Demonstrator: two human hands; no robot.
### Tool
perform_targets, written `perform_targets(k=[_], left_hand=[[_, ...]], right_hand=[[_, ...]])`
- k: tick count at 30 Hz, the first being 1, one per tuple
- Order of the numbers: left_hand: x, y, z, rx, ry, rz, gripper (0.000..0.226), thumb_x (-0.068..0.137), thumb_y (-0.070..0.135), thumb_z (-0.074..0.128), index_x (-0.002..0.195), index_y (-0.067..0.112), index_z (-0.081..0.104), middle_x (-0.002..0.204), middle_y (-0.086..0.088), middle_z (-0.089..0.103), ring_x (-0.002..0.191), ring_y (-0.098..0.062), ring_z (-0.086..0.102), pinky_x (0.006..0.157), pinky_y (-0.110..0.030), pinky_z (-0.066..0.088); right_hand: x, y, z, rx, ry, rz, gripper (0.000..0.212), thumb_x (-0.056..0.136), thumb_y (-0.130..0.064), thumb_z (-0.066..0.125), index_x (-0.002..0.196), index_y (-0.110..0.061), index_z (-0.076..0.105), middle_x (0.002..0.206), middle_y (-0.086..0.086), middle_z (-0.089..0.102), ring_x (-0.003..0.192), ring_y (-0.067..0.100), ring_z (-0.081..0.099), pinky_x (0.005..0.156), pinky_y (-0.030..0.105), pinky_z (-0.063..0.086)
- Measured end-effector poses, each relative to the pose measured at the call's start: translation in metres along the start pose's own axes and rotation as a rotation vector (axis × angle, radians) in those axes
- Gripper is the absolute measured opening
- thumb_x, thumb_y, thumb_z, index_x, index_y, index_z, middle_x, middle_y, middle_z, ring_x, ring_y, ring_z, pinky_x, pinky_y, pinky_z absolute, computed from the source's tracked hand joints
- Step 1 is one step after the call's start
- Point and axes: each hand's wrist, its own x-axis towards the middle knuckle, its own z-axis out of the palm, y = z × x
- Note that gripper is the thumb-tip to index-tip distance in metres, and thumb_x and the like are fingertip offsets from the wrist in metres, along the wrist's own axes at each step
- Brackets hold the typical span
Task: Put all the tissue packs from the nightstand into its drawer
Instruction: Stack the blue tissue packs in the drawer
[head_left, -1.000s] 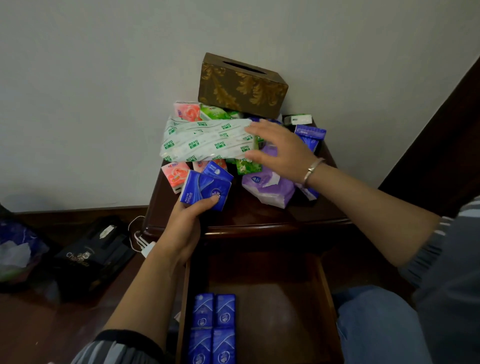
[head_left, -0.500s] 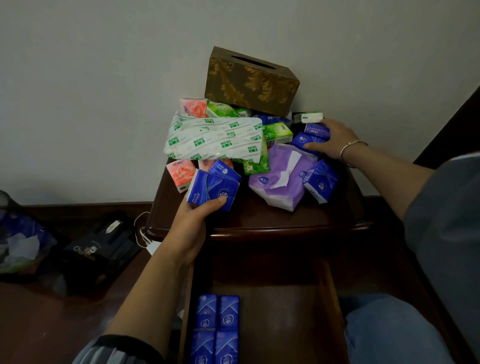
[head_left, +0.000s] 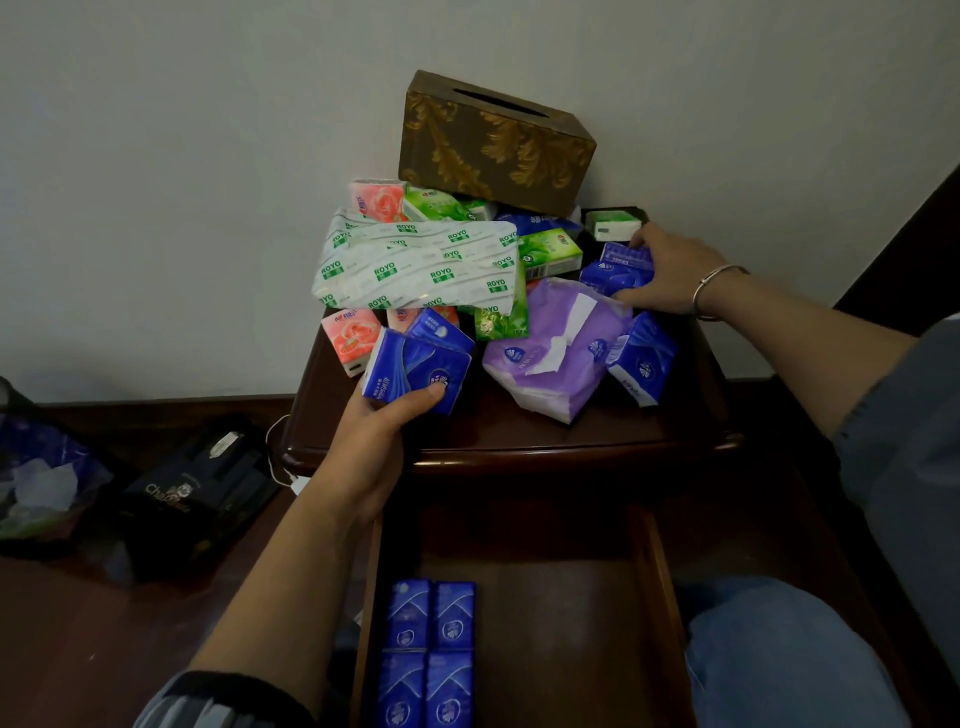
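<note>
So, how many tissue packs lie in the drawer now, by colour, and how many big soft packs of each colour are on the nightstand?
Blue pocket packs in the drawer: 4
White ROYO soft pack: 1
Purple soft pack: 1
Total: 6

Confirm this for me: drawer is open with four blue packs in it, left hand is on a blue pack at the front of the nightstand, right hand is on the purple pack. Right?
Not quite. The head view shows the right hand on small blue packs at the back right, beside the purple pack, not on it. The rest holds: the drawer is open with four blue packs, and the left hand grips a blue pack at the front.
</note>
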Motion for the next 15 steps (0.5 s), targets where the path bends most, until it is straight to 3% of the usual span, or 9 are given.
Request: perform_targets(k=[3, 7, 10, 12, 15], left_hand=[[0.0, 0.0, -0.001, -0.002, -0.007, 0.005, 0.068, 0.069, 0.017, 0.072, 0.133, 0.014, 0.049, 0.12, -0.007, 0.066, 0.111, -0.023, 0.064, 0.089, -0.038, 0.053], [-0.001, 0.0, -0.001, -0.001, -0.014, 0.021, 0.066, 0.068, 0.017, 0.071, 0.13, 0.015, 0.05, 0.112, -0.003, 0.07, 0.106, -0.019, 0.067, 0.079, -0.031, 0.056], [-0.001, 0.0, -0.001, 0.013, -0.009, 0.035, 0.069, 0.067, 0.017, 0.072, 0.132, 0.014, 0.05, 0.115, -0.005, 0.069, 0.108, -0.021, 0.065, 0.085, -0.035, 0.054], [-0.004, -0.002, 0.0, 0.032, 0.015, 0.049, 0.073, 0.066, 0.018, 0.075, 0.134, 0.015, 0.049, 0.119, -0.007, 0.067, 0.111, -0.023, 0.064, 0.09, -0.039, 0.053], [-0.008, -0.007, 0.005, 0.088, 0.084, 0.104, 0.07, 0.069, 0.013, 0.077, 0.133, 0.018, 0.05, 0.122, -0.009, 0.065, 0.112, -0.026, 0.063, 0.096, -0.046, 0.05]], right_hand=[[-0.007, 0.001, -0.003, -0.095, 0.061, -0.068, 0.069, 0.073, -0.051, 0.067, 0.126, -0.015, 0.039, 0.115, 0.018, 0.06, 0.093, 0.036, 0.059, 0.071, 0.031, 0.041], [-0.012, -0.006, 0.002, -0.112, 0.146, -0.124, 0.064, 0.076, -0.041, 0.067, 0.126, -0.009, 0.042, 0.113, 0.021, 0.06, 0.093, 0.038, 0.059, 0.072, 0.03, 0.038], [-0.015, -0.01, 0.005, -0.084, 0.205, -0.113, 0.061, 0.077, -0.034, 0.066, 0.126, -0.005, 0.044, 0.112, 0.023, 0.059, 0.094, 0.04, 0.058, 0.074, 0.034, 0.042], [-0.021, -0.011, 0.006, -0.034, 0.267, -0.085, 0.058, 0.077, -0.034, 0.064, 0.123, -0.005, 0.046, 0.11, 0.024, 0.06, 0.093, 0.041, 0.058, 0.074, 0.035, 0.044], [-0.039, -0.012, 0.005, 0.205, 0.451, -0.004, 0.058, 0.071, -0.039, 0.056, 0.118, -0.006, 0.051, 0.106, 0.021, 0.062, 0.089, 0.035, 0.059, 0.07, 0.026, 0.036]])
